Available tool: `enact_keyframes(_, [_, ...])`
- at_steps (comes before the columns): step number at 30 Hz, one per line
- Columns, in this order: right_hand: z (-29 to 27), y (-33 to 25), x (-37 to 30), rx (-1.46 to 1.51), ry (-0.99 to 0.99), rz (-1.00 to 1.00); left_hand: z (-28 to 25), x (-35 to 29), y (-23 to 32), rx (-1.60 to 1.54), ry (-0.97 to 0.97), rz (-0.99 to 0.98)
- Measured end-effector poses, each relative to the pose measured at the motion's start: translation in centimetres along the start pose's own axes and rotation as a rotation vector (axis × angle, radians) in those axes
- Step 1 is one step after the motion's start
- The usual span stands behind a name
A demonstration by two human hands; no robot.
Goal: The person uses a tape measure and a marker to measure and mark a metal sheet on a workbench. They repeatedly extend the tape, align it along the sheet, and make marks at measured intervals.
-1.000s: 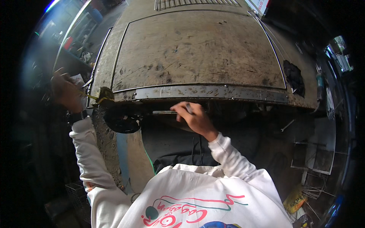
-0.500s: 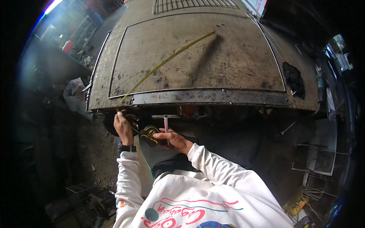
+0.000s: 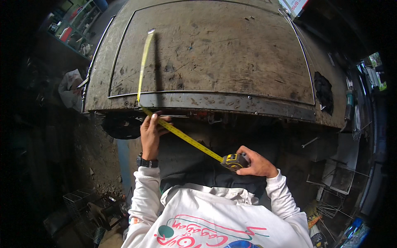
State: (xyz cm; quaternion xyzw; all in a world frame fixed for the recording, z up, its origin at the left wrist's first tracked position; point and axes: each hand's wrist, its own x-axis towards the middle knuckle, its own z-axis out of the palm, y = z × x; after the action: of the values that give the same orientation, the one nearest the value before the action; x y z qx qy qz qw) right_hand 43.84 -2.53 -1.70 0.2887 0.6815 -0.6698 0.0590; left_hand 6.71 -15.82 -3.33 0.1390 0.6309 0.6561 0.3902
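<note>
My right hand (image 3: pixel 257 163) is closed around a black and yellow tape measure case (image 3: pixel 234 161), low and right of centre over my lap. From the case a yellow tape blade (image 3: pixel 188 139) runs up and left to my left hand (image 3: pixel 151 134), which pinches it between thumb and fingers just below the table's front edge. Past that hand the blade bends and rises over the wooden tabletop (image 3: pixel 231 62), its far end lifted and casting a shadow. A thin metal rod frame (image 3: pixel 112 74) lies flat on the wood. Whether my right hand also holds a pen is hidden.
Along the table's front edge runs a metal strip (image 3: pixel 198 101) with small bits on it. A black cloth (image 3: pixel 323 91) and a teal power tool (image 3: pixel 350 99) lie at the right. A wrench (image 3: pixel 311 140) is lower right. A white bag (image 3: pixel 71 89) stands at the left.
My right hand has moved right with the case, drawing the blade out between my hands. The blade's far end has swung left across the table. The pen seen earlier no longer shows.
</note>
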Motion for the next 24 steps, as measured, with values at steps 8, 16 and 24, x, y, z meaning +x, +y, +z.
enact_keyframes(8, [1.9,-0.9,1.8,0.334,0.048,0.119,5.2,-3.8,-2.1,-0.097,-0.210,-0.191])
enact_keyframes(16, [-0.1,-5.1,4.6,0.016,-0.070,0.095,3.1,-2.9,-0.2,-0.114,-0.059,-0.184])
enact_keyframes(24, [-4.5,-8.1,4.3,-0.395,0.169,-0.024,-2.7,2.3,3.0,-0.147,0.164,0.027])
